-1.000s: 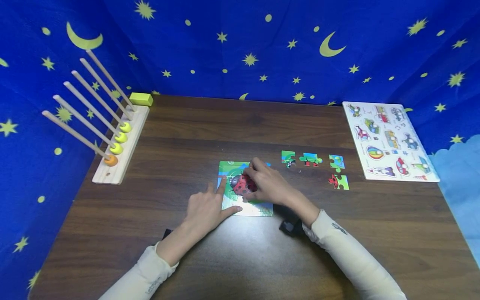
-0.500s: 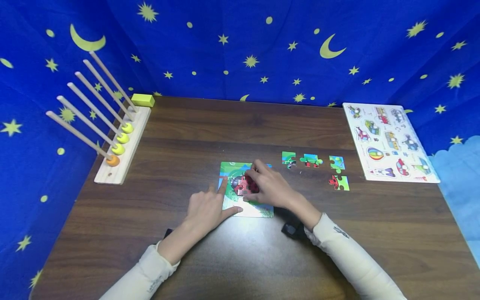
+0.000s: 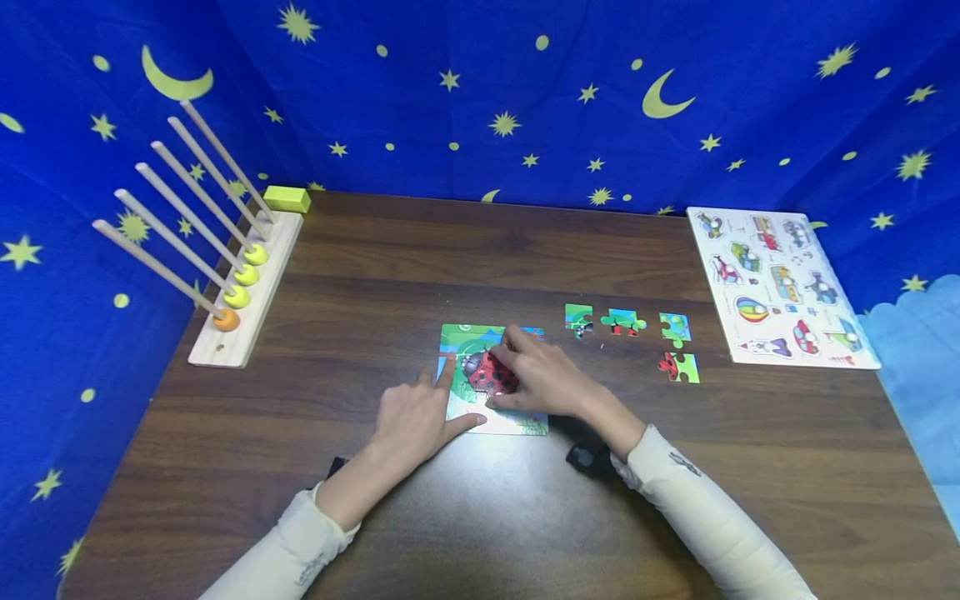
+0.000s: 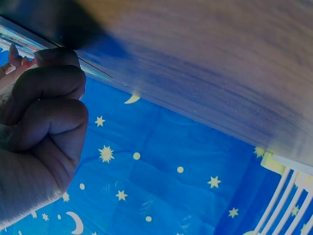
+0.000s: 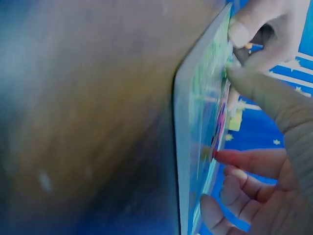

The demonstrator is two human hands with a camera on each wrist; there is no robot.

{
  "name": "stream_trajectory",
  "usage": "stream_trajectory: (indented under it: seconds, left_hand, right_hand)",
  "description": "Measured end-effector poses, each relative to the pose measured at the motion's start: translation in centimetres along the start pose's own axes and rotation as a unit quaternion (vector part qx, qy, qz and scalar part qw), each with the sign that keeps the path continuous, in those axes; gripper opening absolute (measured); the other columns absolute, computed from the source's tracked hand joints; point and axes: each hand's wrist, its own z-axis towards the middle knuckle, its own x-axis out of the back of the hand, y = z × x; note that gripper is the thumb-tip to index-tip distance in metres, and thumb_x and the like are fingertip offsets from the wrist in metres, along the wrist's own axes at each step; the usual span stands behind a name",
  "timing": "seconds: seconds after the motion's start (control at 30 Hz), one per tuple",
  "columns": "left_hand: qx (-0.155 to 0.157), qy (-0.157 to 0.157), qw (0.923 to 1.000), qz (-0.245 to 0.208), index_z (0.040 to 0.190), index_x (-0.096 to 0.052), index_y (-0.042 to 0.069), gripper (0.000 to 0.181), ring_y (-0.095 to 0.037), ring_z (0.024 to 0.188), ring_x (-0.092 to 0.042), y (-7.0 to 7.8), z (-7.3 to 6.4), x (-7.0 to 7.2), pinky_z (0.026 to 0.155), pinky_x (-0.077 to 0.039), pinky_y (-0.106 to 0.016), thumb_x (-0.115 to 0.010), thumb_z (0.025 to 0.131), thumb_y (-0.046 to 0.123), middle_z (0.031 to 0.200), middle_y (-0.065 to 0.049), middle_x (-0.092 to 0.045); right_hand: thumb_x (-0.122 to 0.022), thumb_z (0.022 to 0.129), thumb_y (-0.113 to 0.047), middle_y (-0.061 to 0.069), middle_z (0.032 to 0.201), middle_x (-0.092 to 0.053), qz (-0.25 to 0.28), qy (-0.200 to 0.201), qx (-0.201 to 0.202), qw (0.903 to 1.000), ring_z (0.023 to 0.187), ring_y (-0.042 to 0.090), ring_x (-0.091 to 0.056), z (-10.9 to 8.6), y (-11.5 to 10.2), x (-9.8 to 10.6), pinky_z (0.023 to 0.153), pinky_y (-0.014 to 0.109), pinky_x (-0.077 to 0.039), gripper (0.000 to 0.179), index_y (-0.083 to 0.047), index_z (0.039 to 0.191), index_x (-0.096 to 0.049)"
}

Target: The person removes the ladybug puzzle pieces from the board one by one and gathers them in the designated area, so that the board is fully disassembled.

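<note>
A jigsaw puzzle board (image 3: 501,423) with a green and blue picture lies on the table. A red, black-spotted ladybug (image 3: 486,372) shows in its middle. My left hand (image 3: 411,421) rests at the board's left side, index finger and thumb stretched over it; its other fingers look folded in the left wrist view. My right hand (image 3: 543,375) is over the board's right part. Its thumb and index finger pinch a red ladybug puzzle piece (image 3: 505,379) across its two sides, flat against the picture. The right hand hides part of the board.
Several loose puzzle pieces (image 3: 622,322) lie right of the board. A white peg puzzle (image 3: 780,287) with vehicle pictures is at the back right. At the left stands a wooden rod stand (image 3: 258,308) with beads, a yellow block (image 3: 287,198) behind it. A starry blue curtain surrounds the table.
Half a second ago the ladybug picture looked broken up by a piece out of line; now its red body looks continuous. My right fingers shifted slightly; the left hand stayed put.
</note>
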Motion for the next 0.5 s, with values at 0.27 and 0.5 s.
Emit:
stream_trajectory:
  seconds: [0.27,0.5]
  left_hand:
    - [-0.003,0.005,1.0,0.003,0.148,-0.047,0.01,0.098,-0.016,0.04,-0.038,0.03,0.07,0.05,0.039,-0.029,-0.027,-0.056,0.08,0.079,0.111,-0.019,-0.071]
    - [0.001,-0.008,1.0,0.001,0.148,-0.047,0.01,0.098,-0.015,0.041,-0.037,0.1,0.05,0.15,0.039,-0.028,-0.027,-0.056,0.08,0.079,0.114,-0.019,-0.07]
  right_hand:
    - [-0.08,0.075,-0.049,0.003,0.097,-0.052,-0.069,0.008,0.042,0.9967,0.068,0.009,-0.045,0.42,0.47,0.54,0.055,0.024,-0.04,0.058,-0.005,0.112,-0.073]
    - [-0.078,0.072,-0.05,0.002,0.096,-0.052,-0.078,0.011,0.06,0.9951,0.066,0.01,-0.043,0.81,0.6,0.69,0.052,0.023,-0.035,0.057,-0.006,0.107,-0.074]
